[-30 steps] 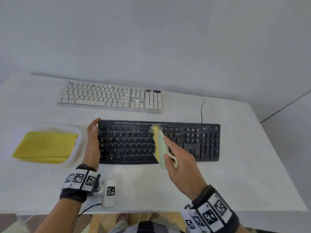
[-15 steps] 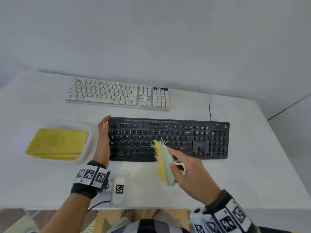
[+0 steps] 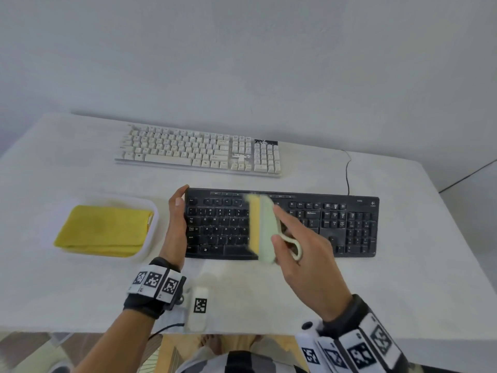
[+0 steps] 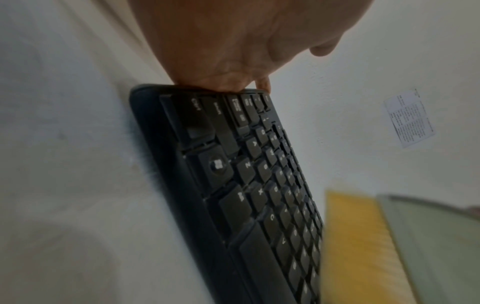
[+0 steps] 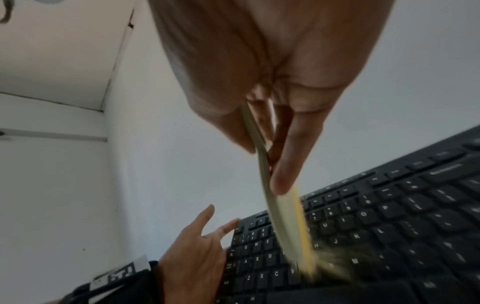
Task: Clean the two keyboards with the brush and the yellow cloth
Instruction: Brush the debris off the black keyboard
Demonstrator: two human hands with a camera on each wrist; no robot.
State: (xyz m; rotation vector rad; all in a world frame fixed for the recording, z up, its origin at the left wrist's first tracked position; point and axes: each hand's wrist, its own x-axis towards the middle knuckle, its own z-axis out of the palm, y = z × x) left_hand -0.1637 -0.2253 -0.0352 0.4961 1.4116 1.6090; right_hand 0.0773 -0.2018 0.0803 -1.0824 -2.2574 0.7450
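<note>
Our right hand (image 3: 304,254) grips the brush (image 3: 262,228) by its pale green back and loop handle, fingers curled round it. The yellow bristles are down on the black keyboard's (image 3: 349,227) letter rows (blurred in every view). Our left hand (image 3: 176,224) lies flat against the keyboard's left end, fingers straight, thumb on the top corner, holding nothing. The brush sits just right of that hand, keys between them. The yellow cloth (image 3: 103,230) lies folded in a white tray (image 3: 153,211) just left of our left hand. The white keyboard (image 3: 199,152) lies beyond both hands on the tabletop (image 3: 403,278), apart from the black one.
</note>
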